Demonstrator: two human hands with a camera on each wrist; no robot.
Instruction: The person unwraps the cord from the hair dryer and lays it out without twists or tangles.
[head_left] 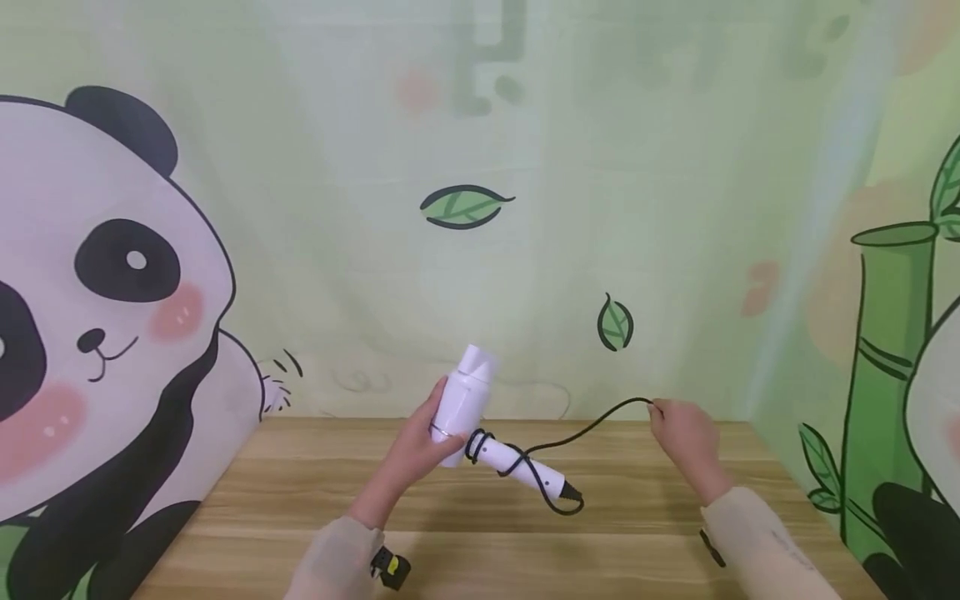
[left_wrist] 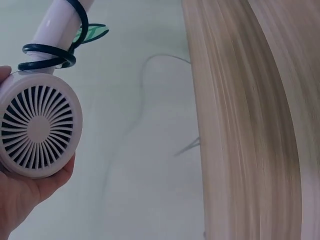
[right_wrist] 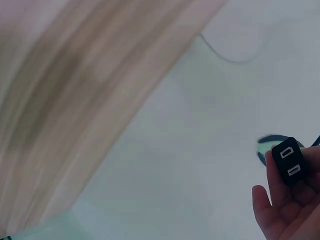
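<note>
My left hand grips a white hair dryer by its barrel, lifted above the table. In the left wrist view the dryer's round slotted air grille faces the camera. The dryer's handle slants down to the right, with the black cord looped around it. From the handle the cord runs up to my right hand, which holds its far end. The right wrist view shows the black two-pin plug in the right hand's fingers, its prongs toward the camera.
A wood-grain table lies beneath both hands. Behind it hangs a pale green backdrop printed with pandas, leaves and a bamboo stalk. A black device sits at the left wrist.
</note>
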